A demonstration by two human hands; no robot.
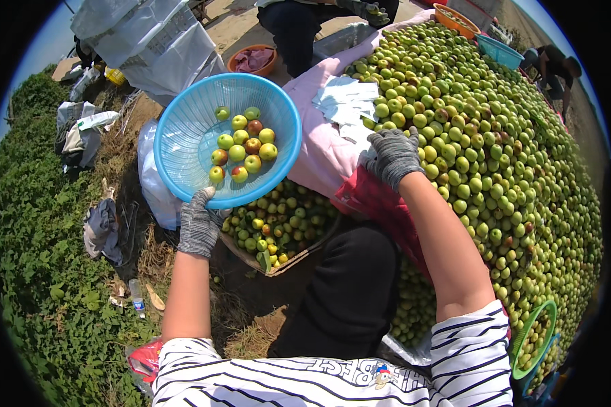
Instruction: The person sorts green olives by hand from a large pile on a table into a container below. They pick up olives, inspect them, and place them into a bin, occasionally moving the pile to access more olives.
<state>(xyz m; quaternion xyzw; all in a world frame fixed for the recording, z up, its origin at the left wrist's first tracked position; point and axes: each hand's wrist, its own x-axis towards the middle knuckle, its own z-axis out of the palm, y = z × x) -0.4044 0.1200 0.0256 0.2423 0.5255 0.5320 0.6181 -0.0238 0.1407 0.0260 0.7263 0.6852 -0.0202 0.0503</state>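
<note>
My left hand point(202, 222), in a grey knit glove, grips the near rim of a blue plastic basket point(175, 178). Inside the basket lie several green and reddish jujube-like fruits point(238, 152). My right hand point(393, 155), gloved too, is over the edge of a large heap of green fruit point(468, 147), beside a stack of pale paper slips point(343, 102) on a pink cloth point(323, 152). Its fingertips touch or hover over the slips and cloth; whether they pinch anything is not clear. Below the blue basket, a crate point(280, 267) holds more fruit and some leaves.
Another person point(295, 25) sits opposite, one gloved hand visible. An orange basin point(231, 63) holds pink cloth. Covered white crates point(147, 46) stand upper left. A green basket point(552, 325) rests on the heap's lower right. Someone bends at far right. A plastic bottle point(136, 295) lies among plants.
</note>
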